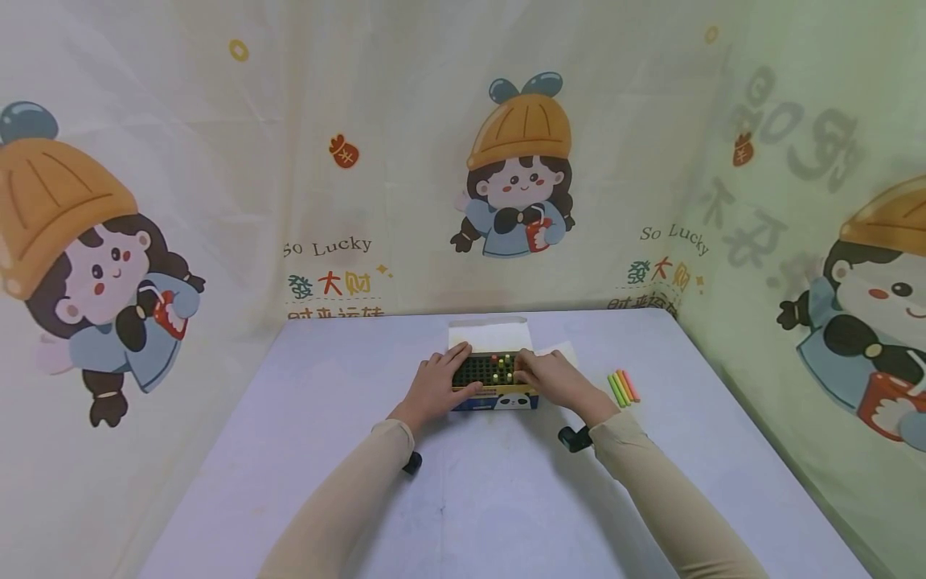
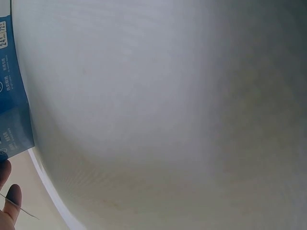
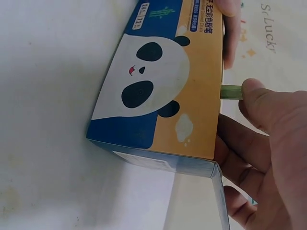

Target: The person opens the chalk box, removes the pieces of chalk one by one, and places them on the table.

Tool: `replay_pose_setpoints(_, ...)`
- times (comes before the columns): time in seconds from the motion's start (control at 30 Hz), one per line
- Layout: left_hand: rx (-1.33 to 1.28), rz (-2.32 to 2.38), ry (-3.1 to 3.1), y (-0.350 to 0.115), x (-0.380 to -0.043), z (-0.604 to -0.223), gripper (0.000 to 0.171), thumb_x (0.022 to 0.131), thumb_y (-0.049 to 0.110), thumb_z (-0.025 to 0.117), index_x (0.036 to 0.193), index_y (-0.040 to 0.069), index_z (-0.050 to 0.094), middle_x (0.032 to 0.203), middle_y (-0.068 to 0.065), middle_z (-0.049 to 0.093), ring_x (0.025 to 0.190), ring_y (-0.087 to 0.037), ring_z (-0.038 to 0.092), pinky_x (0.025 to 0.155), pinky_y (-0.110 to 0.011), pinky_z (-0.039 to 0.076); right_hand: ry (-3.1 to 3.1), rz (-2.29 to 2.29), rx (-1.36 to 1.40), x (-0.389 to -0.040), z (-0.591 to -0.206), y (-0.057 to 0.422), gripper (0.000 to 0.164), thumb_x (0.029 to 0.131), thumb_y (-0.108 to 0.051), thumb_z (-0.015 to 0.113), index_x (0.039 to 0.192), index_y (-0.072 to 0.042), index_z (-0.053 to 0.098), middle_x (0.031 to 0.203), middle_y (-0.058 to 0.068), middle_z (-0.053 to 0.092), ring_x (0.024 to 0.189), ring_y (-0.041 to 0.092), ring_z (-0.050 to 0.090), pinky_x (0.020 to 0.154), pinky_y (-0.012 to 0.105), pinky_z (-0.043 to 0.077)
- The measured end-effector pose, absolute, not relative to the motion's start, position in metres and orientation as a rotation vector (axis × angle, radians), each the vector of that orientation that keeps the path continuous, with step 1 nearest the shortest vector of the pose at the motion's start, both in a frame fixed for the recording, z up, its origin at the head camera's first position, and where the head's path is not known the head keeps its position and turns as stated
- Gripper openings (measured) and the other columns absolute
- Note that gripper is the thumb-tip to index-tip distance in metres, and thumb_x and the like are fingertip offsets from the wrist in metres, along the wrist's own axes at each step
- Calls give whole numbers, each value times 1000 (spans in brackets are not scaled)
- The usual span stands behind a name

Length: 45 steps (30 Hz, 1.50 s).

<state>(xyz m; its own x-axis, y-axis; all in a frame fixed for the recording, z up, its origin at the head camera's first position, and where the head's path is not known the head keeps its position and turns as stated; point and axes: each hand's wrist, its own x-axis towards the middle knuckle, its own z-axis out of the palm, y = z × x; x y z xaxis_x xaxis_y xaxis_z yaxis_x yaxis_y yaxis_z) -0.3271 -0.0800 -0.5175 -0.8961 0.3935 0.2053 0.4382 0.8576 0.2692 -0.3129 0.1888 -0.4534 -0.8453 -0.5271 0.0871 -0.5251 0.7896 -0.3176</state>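
A blue and yellow chalk box (image 1: pixel 477 401) with a panda on its front stands on the table, its lid raised at the back. Inside is a dark grid of holes (image 1: pixel 472 371), where several coloured chalk ends show on the right side. My left hand (image 1: pixel 432 388) holds the box at its left end, thumb along the front edge and fingers toward the back. In the right wrist view, my right hand (image 3: pixel 283 124) pinches a green chalk stick (image 3: pixel 231 92) between thumb and finger. That stick stands upright at the box's open top, its lower end hidden behind the front panel.
Several green, orange and pink chalk sticks (image 1: pixel 624 388) lie side by side on the table (image 1: pixel 463 498), right of the box. The white lid (image 1: pixel 488 334) stands up behind the holes. A printed curtain (image 1: pixel 405 185) encloses the table at the back and sides.
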Motion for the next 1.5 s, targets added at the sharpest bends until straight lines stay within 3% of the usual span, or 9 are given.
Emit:
replay_pose_setpoints(0.2,-639,-448,-2896,-80,-327,-518,90,96,76,46,167,27,22,172,8,24,135,-32,49,106,-54,40,2924,-629,-787,-315,-456,188,14,102,-28,68,109,-16,67,89,-6,71,75,7,61,71,32,53)
replay_pose_setpoints(0.73,-639,-464,-2883,-80,-328,-519,91,95,79,44,167,27,22,172,8,24,135,-32,49,106,-55,40,2872,-754,-758,-318,-460,189,10,100,-20,70,109,-14,72,91,-4,72,78,8,62,72,32,53)
replay_pose_setpoints(1.0,-645,-488,-2875,-80,-327,-518,91,95,79,43,167,27,24,172,8,25,135,-32,49,106,-55,40,2903,-761,-788,-317,-460,189,9,102,-19,67,109,-14,68,93,-2,73,79,8,64,72,33,55)
replay_pose_setpoints(1.33,-657,-474,-2887,-79,-325,-513,89,97,75,47,167,24,24,172,6,25,135,-34,49,106,-56,40,2891,-821,-764,-315,-458,190,19,109,-26,53,122,-11,56,76,1,60,62,15,51,58,31,42)
replay_pose_setpoints(1.5,-662,-469,-2876,-81,-325,-514,89,97,76,46,167,24,25,172,6,26,134,-34,49,105,-55,41,2841,-868,-739,-317,-459,191,22,106,-25,60,123,-10,58,98,9,75,82,20,71,68,37,55)
